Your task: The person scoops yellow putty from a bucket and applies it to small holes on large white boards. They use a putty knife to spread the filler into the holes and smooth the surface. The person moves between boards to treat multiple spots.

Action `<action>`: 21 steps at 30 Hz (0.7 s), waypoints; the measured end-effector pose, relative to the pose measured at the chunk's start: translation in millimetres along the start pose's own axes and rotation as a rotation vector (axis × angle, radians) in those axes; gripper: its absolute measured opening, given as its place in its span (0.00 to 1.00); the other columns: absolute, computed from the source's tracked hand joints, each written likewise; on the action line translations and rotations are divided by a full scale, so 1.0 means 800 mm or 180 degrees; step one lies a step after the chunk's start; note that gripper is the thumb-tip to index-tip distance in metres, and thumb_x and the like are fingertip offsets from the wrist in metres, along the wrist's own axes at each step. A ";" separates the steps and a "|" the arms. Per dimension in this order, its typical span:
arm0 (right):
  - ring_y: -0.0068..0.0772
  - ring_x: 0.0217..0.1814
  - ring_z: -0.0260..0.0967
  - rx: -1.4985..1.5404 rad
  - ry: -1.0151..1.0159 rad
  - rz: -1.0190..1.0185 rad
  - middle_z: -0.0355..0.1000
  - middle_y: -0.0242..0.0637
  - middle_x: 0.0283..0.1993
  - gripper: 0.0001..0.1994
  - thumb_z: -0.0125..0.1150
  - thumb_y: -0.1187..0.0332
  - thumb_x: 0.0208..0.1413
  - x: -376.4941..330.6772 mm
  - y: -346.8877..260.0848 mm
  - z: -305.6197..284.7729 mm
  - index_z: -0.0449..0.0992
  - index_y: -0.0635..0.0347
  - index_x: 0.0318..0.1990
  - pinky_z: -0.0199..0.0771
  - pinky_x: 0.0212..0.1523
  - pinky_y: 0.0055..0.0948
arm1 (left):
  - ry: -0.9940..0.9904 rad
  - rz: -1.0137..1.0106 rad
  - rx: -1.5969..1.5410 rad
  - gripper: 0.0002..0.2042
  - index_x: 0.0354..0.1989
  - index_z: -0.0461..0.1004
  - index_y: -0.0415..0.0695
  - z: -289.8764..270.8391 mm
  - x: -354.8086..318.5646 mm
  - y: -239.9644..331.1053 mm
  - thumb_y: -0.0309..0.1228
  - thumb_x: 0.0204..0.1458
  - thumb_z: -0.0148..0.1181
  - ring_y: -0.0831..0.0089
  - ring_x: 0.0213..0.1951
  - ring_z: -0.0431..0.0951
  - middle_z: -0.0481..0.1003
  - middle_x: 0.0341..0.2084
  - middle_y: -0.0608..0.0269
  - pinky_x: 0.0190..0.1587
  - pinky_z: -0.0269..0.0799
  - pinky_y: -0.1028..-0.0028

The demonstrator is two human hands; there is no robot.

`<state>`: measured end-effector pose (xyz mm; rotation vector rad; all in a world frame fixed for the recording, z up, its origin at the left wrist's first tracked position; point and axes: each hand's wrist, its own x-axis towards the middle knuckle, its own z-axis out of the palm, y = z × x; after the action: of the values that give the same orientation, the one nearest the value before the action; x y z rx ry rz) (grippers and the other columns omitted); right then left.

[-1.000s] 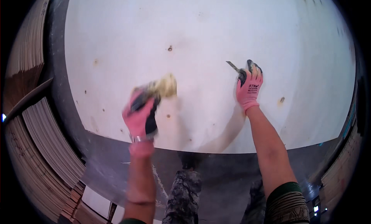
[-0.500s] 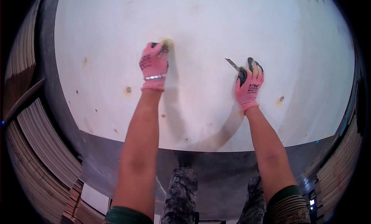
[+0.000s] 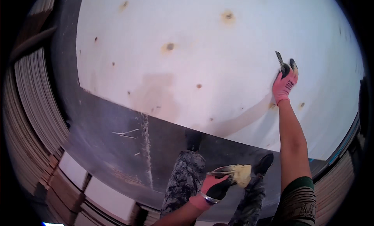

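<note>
Right hand (image 3: 285, 82), pink-gloved, is closed on a thin blade tool (image 3: 279, 57) resting well inside the pale plywood sheet (image 3: 218, 50), near its right edge, while the left hand (image 3: 213, 186) grips a putty-laden scraper (image 3: 233, 173) below the sheet's near edge, over the dark floor (image 3: 117, 136).

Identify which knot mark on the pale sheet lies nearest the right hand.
The small brown knot just right of the right hand, beside its wrist; the other knots sit farther left or higher on the pale sheet.
</note>
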<state>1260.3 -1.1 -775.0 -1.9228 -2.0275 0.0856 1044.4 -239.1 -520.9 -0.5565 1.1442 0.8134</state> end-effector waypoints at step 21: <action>0.38 0.40 0.63 -0.0231 -0.2431 -0.2482 0.64 0.37 0.35 0.10 0.45 0.72 0.46 -0.096 -0.370 0.035 0.68 0.50 0.37 0.63 0.38 0.37 | -0.1207 0.1085 -0.1852 0.17 0.48 0.64 0.35 -0.107 -0.039 0.053 0.26 0.50 0.53 0.70 0.42 0.72 0.70 0.43 0.58 0.44 0.69 0.74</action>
<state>970.5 -94.6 -734.9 -1.0555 -3.1616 0.6265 955.6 -286.5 -519.6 -0.6530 0.6472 1.5000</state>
